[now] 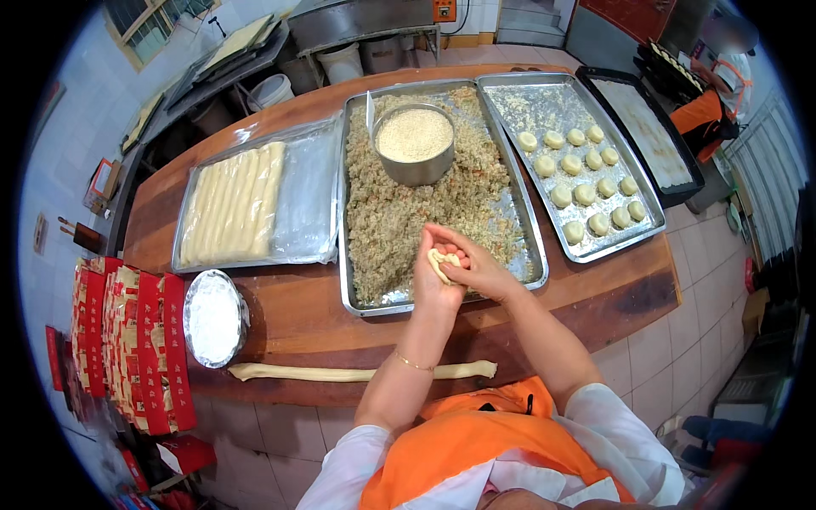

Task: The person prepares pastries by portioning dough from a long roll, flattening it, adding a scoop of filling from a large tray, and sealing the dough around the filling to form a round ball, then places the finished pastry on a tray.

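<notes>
My left hand point(432, 280) cups a small piece of pale dough point(442, 262), and my right hand point(476, 265) presses its fingers onto that dough from the right. Both hands hover over the near right part of a steel tray point(350, 289) heaped with crumbly filling point(399, 212). A round steel bowl of pale grains point(415, 140) stands in that filling at the back. A long rope of dough point(340, 372) lies on the wooden table point(297, 319) near its front edge.
A steel tray point(510, 93) at the right holds several shaped dough balls point(582, 194). At the left lie a tray of dough logs under plastic point(234, 204), a foil-lined dish of white flour point(212, 317) and stacked red boxes point(127, 340). A person in orange point(710, 106) stands at the far right.
</notes>
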`<state>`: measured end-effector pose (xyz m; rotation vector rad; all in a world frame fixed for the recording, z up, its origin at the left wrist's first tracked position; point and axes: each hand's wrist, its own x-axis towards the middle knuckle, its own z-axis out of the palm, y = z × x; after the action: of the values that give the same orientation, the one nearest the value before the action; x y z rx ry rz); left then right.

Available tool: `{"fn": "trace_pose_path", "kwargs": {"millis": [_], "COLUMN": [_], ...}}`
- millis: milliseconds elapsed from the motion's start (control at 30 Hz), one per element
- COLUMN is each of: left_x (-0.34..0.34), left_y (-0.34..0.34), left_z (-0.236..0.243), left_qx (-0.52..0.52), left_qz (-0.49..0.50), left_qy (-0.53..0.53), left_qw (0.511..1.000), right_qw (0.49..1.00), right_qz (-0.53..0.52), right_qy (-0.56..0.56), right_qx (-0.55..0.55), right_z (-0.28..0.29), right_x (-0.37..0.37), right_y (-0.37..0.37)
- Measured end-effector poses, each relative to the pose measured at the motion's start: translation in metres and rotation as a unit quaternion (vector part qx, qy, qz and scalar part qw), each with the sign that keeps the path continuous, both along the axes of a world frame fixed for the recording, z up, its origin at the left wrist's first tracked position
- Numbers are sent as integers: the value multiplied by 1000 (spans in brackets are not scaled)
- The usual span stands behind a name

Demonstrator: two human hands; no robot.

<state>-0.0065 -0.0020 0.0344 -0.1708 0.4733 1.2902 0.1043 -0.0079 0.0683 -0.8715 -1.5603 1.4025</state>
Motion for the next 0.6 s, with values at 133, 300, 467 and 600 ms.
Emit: {"fn": "trace_pose_path", "kwargs": {"millis": [133,300,467,600], "left_x": [17,-14,-11,3], "left_y": [9,-6,-8,-18], "left_z": [26,30,-12,9], "left_qx": [-35,-11,50,19], "left_qz": [40,55,11,23], "left_qy": [1,-90,-42,2], "left_qw": [999,994,998,1000], "right_qw": [974,791,957,976], "right_qz": [-102,-273,-119,-63], "right_qy": [-38,-358,-200,-187], "right_qx": [201,415,176,89], "right_z": [-5,12,37,24], "right_x": [1,29,2,1], "right_y": [14,14,-4,-13]}}
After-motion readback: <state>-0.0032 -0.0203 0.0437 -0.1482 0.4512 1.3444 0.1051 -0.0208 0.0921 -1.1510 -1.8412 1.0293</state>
